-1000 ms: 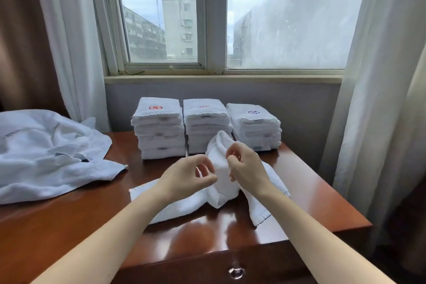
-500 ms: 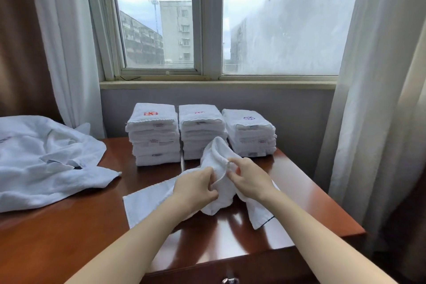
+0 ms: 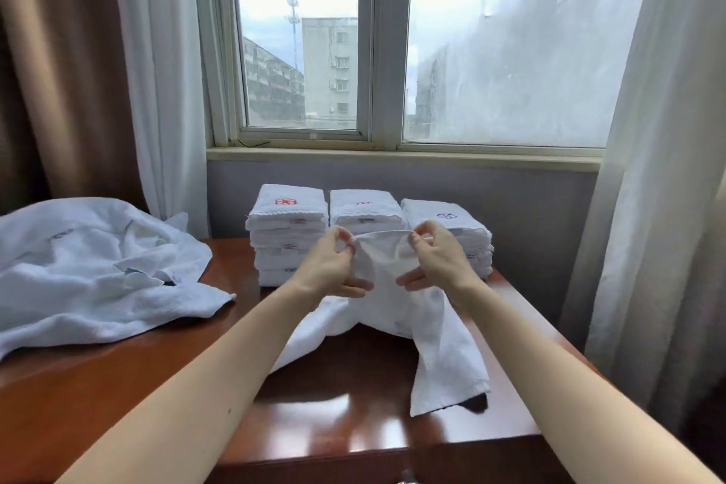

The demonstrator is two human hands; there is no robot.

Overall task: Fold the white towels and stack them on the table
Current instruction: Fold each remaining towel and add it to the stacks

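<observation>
White towel (image 3: 396,299), top edge pinched by left hand (image 3: 328,267) and right hand (image 3: 436,263), tail on table (image 3: 334,416)

One head-worn view (wide-angle) looks forward and down — close over the table (image 3: 118,385), facing the window (image 3: 377,51).

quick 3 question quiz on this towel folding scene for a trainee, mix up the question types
1. True or false: the left hand and right hand both pinch the towel.
2. How many folded stacks stand behind the towel? A two, B three, C five.
3. Fill in: the unfolded pile lies to the ___ of the stacks.
Key: 1 true; 2 B; 3 left.
</observation>
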